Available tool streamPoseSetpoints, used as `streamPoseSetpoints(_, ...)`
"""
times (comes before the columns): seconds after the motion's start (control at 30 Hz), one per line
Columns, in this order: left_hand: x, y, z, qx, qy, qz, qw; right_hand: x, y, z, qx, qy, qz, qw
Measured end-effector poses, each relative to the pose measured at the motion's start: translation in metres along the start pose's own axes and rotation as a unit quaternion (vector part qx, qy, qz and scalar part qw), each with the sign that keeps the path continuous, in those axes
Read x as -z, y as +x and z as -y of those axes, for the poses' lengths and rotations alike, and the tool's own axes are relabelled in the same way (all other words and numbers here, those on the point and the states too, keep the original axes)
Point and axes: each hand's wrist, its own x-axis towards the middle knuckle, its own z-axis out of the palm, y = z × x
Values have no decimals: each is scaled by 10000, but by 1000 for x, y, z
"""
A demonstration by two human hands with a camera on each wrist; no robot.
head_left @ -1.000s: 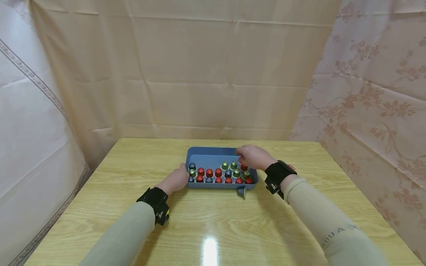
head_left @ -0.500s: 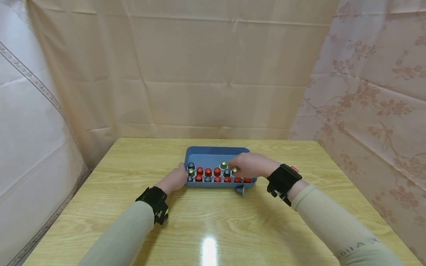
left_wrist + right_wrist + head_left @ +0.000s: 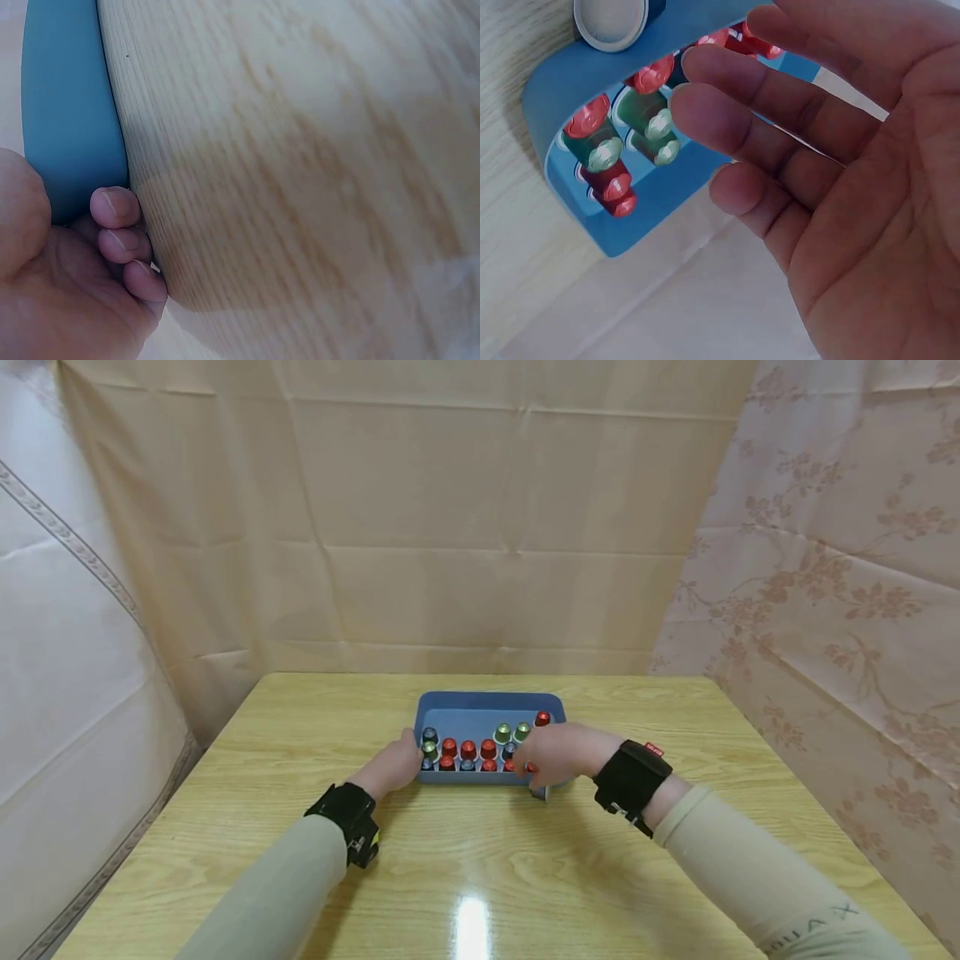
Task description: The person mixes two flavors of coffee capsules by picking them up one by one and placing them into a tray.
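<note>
A blue tray (image 3: 457, 700) holds several coffee capsules in red, green and dark blue, mostly rim down in rows along its front and right. My left hand (image 3: 390, 767) grips the tray's left end; in the left wrist view its fingers (image 3: 124, 244) curl against the blue wall. Over the tray's front right part hovers my right hand (image 3: 562, 753), fingers loosely extended and holding nothing. A lone dark-blue capsule (image 3: 539, 792) lies on its side outside the front wall, partly covered by that hand. Its pale lid (image 3: 611, 21) shows in the right wrist view. One red capsule (image 3: 542, 718) stands at the back right.
The tray sits on a light wooden table (image 3: 450, 852). Beige cloth (image 3: 480, 527) hangs behind it, and a floral cloth (image 3: 847, 610) hangs at the right.
My right hand has come from the tray's back right corner towards its front wall, near the loose capsule. The red capsule at the back right is now uncovered. My left hand stays put.
</note>
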Motion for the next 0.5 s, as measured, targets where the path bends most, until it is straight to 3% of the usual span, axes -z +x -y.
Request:
streamPoseSetpoints(0.33, 0, 1, -1, 62, -39, 34, 10000, -8, 1, 9, 57, -107, 94, 9999)
streamPoseSetpoints(0.5, -1, 1, -1, -82, 238, 4, 9997, -12, 1, 12, 162, -464, -34, 9988)
